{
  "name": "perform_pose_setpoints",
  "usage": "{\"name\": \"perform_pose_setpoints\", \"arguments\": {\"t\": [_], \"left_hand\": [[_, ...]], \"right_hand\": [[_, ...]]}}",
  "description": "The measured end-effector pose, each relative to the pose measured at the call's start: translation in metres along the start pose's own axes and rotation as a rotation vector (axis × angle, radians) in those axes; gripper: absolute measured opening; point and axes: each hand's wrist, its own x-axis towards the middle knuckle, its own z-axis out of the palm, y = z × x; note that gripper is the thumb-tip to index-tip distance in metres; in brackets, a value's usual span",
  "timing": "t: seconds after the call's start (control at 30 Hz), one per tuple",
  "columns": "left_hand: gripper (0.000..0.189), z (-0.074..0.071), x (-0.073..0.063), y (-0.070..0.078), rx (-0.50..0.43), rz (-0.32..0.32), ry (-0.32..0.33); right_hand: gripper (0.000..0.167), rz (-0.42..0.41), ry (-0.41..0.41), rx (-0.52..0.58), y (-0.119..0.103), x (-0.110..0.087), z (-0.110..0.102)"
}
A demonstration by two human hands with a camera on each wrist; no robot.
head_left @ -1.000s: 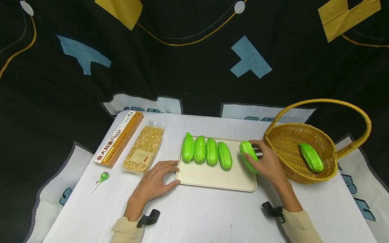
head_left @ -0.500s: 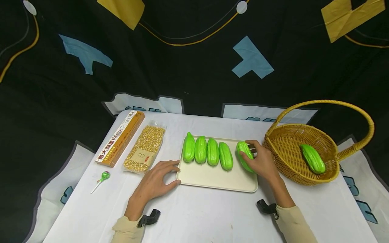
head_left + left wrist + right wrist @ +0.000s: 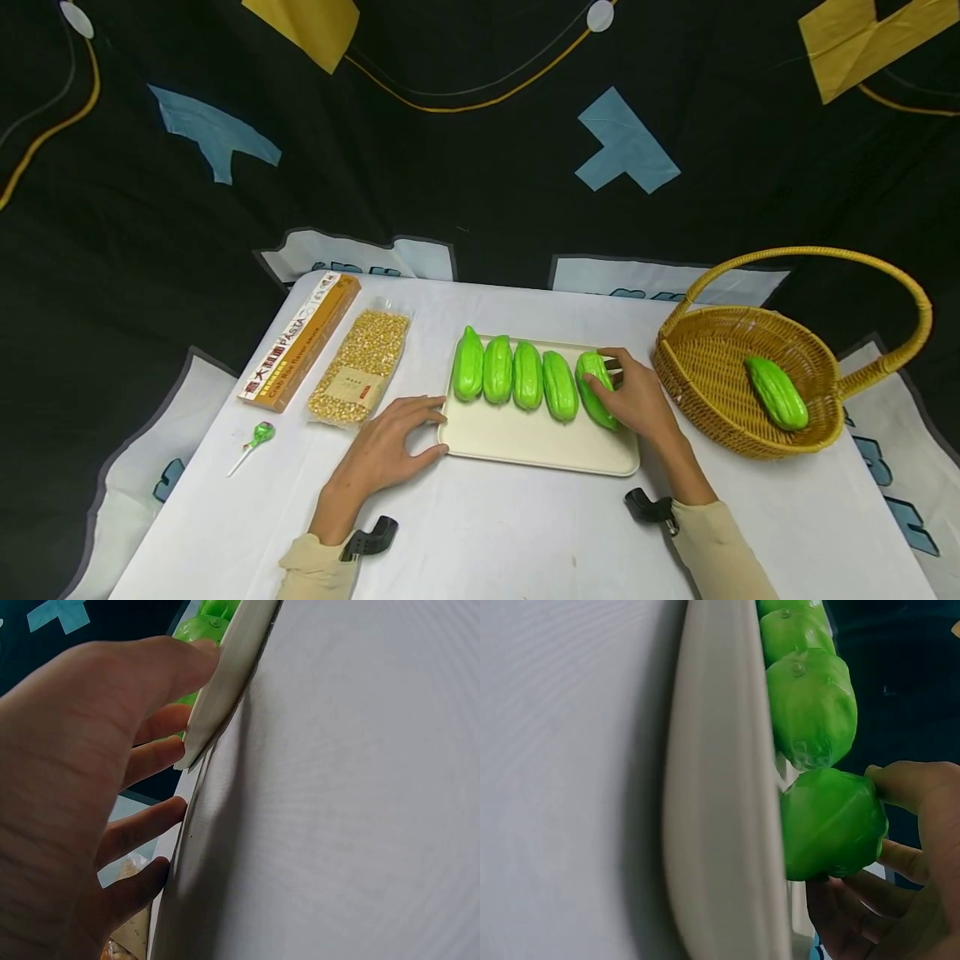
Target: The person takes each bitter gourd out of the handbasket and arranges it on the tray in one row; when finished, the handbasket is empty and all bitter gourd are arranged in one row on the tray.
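Observation:
My right hand [image 3: 633, 395] holds a plump green ridged gourd [image 3: 594, 392] at the right end of a row of similar gourds [image 3: 528, 377] on a cream tray [image 3: 517, 446]. In the right wrist view, thumb and fingers lie on opposite sides of this gourd [image 3: 832, 825], which sits low behind the tray's rim, close to its neighbour [image 3: 814, 709]. My left hand [image 3: 386, 442] rests at the tray's left edge with relaxed, spread fingers. In the left wrist view its thumb and some fingertips meet the tray's rim [image 3: 229, 667].
A wicker basket [image 3: 697, 417] with a tall handle stands right of the tray, one gourd [image 3: 777, 393] inside. Left of the tray lie a bag of corn kernels [image 3: 367, 350], a pasta box [image 3: 300, 342] and a lollipop [image 3: 258, 437]. A dark curtain [image 3: 480, 183] hangs behind the table.
My right hand has moved left over the tray with its gourd, bringing it close to the row's right end. The left hand has stayed at the tray's edge.

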Motion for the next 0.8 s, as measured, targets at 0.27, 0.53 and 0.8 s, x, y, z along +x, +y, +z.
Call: {"name": "perform_pose_setpoints", "arguments": {"t": [0.27,0.53,0.8], "left_hand": [[0.038,0.0007,-0.0002,-0.0007,0.006,0.003,-0.002],[0.037,-0.0006,-0.0002,0.0013,-0.015,-0.001,0.0],[0.037,-0.0013,-0.0003,0.0018,-0.015,0.004,0.0]], "right_hand": [[0.059,0.0,-0.012,0.017,-0.0029,0.0022,0.0039],[0.059,0.009,-0.021,0.009,-0.0029,0.001,0.0033],[0.061,0.026,-0.025,0.005,-0.0029,-0.0027,-0.0038]]}}
